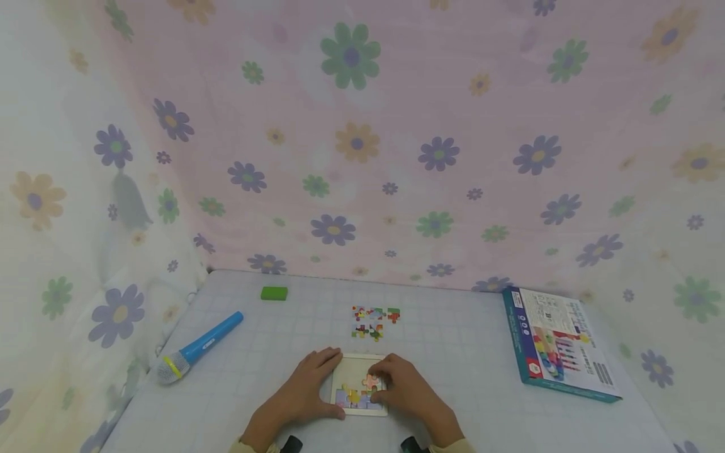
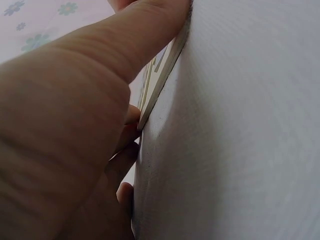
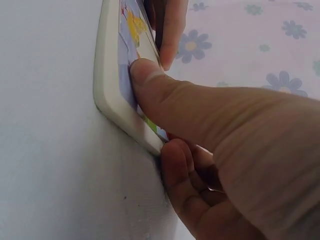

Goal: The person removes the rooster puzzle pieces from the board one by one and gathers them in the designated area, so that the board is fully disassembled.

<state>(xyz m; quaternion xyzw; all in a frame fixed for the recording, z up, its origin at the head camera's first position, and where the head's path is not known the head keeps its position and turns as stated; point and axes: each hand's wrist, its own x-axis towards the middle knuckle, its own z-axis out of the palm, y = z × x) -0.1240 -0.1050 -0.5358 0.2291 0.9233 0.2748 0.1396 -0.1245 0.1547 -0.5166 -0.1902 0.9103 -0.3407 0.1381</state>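
Note:
A small jigsaw tray with a pale rim lies on the table in front of me. My left hand grips its left side, fingers at the upper left corner and thumb along the lower edge. Joined pieces in lilac and yellow fill the tray's bottom row. Over the tray's right side, my right hand holds a pink puzzle piece between thumb and index finger, just above that row. In the right wrist view the thumb presses on the pieces by the tray's near right corner.
Several loose puzzle pieces lie beyond the tray. A green block sits at the back left, with a blue toy microphone nearer on the left. On the right lies a flat printed box. Flowered cloth hangs behind the table.

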